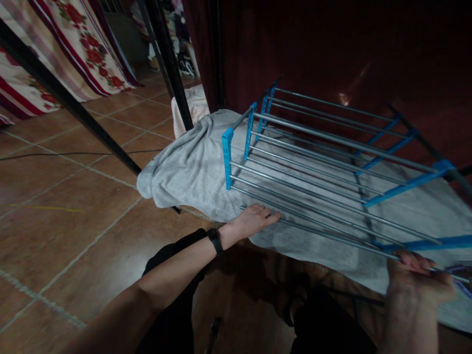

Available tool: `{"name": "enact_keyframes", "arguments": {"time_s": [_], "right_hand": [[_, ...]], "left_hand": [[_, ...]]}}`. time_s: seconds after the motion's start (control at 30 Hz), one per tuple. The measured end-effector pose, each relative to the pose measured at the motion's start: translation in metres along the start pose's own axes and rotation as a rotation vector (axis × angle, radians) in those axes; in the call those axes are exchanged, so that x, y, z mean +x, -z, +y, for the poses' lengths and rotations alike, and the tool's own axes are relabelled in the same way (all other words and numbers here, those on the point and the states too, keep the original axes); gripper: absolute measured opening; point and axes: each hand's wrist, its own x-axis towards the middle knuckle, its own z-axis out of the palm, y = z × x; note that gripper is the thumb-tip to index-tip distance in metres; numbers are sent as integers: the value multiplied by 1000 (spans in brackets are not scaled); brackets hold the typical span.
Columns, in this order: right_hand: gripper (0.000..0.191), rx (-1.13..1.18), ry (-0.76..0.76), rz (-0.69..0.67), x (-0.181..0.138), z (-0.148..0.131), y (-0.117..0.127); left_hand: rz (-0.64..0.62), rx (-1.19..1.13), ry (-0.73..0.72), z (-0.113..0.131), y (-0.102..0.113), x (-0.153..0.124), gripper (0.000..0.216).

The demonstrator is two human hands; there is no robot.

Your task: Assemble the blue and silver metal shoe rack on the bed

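You seem to be at the step of handling a single rod (313, 229) against the near side of the rack (227, 160); whether it is joined there, you cannot tell from this view. Your right hand (420, 268) is closed around it, close to the cloth's front edge. Your left hand (256, 220) lies palm down over it near its left end, whose tip pokes out past your hand; whether those fingers close underneath is hidden. As I judge it, the next move calls for both hands keeping the rod in line with the rack's rails, without nudging the blue brackets.

The rack, metal rails between blue brackets, sits on the grey cloth (188, 162), its left end inward from the cloth's left edge and its far side near the back edge. A purple thing (460, 278) shows by your right hand, too cut off to name.

The cloth drapes unevenly at its front left corner. Behind it rises a dark red panel (302, 54); to the left are a black post (173, 64), a striped cloth (190, 108), a flowered curtain (88, 44), and a thin cable (73, 154) on the tiled floor (81, 206). The light is dim.
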Motion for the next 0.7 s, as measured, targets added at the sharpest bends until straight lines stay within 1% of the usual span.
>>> {"name": "enact_keyframes", "arguments": {"time_s": [0.03, 0.1, 0.17, 0.23, 0.33, 0.5, 0.57, 0.67, 0.7], "right_hand": [[6, -109, 38, -36, 1, 3, -1], [12, -258, 76, -75, 4, 6, -2], [16, -320, 46, -91, 6, 5, -2], [15, -328, -8, -90, 6, 3, -2], [14, -284, -60, -79, 2, 0, -2], [7, -82, -39, -61, -4, -1, -4], [8, -7, -45, -66, -6, -1, -4], [10, 43, -48, -94, -10, 0, -7], [10, 58, -43, -50, -12, 1, -8]], "left_hand": [[1, 7, 5, -1, 0, 0, 48], [6, 22, 8, -1, 0, 1, 49], [13, 39, 9, 0, 0, 1, 48], [21, 61, 11, 2, 0, 1, 46], [38, 89, 20, 5, -1, 1, 46], [62, 102, 17, 9, -1, 0, 48], [59, 101, 11, 11, -2, 0, 48], [52, 100, 10, 12, -3, 0, 48], [53, 100, 11, 12, -4, 0, 48]]}}
